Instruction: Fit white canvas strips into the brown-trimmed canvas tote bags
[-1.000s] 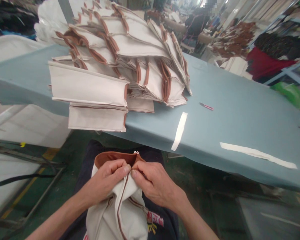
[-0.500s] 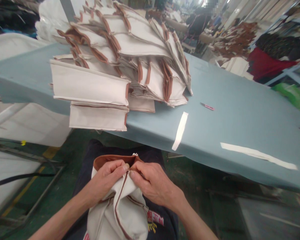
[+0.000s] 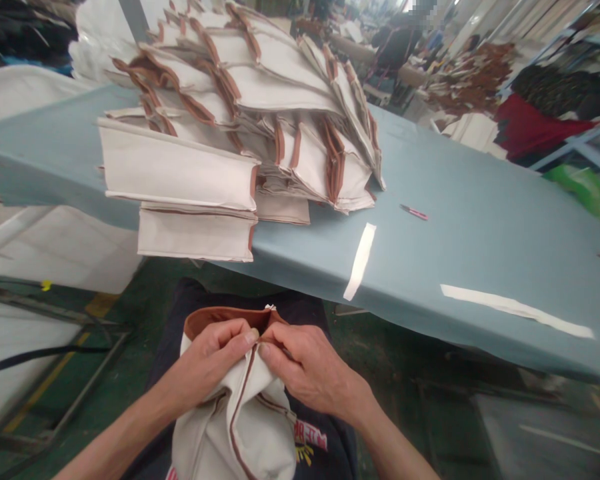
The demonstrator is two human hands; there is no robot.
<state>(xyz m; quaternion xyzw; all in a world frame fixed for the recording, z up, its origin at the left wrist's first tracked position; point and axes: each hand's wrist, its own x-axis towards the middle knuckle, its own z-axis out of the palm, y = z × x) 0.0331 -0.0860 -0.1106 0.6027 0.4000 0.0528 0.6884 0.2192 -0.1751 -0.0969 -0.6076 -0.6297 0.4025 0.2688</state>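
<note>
A cream canvas bag (image 3: 240, 427) with brown piping lies bunched in the person's lap, below the near edge of the counter (image 3: 480, 227). Its brown-trimmed rim (image 3: 215, 316) stands up just beyond the knuckles. The left hand (image 3: 213, 363) pinches the cloth at a brown seam, thumb and forefinger closed on it, and the right hand (image 3: 307, 370) pinches the same seam from the other side, so the fingertips of both hands nearly meet over the piping. Both are closed narrowly on the fabric.

On the blue-grey counter, up and to the left, a tall heap of finished bags (image 3: 240, 127) of the same cream and brown is stacked, the lowest ones jutting over the near edge. To the right of the heap lie a small pink-handled tool (image 3: 414, 213), a short strip of white tape (image 3: 360, 261) and, farther right, a long strip of white tape (image 3: 517, 311), each well apart from the lap.
</note>
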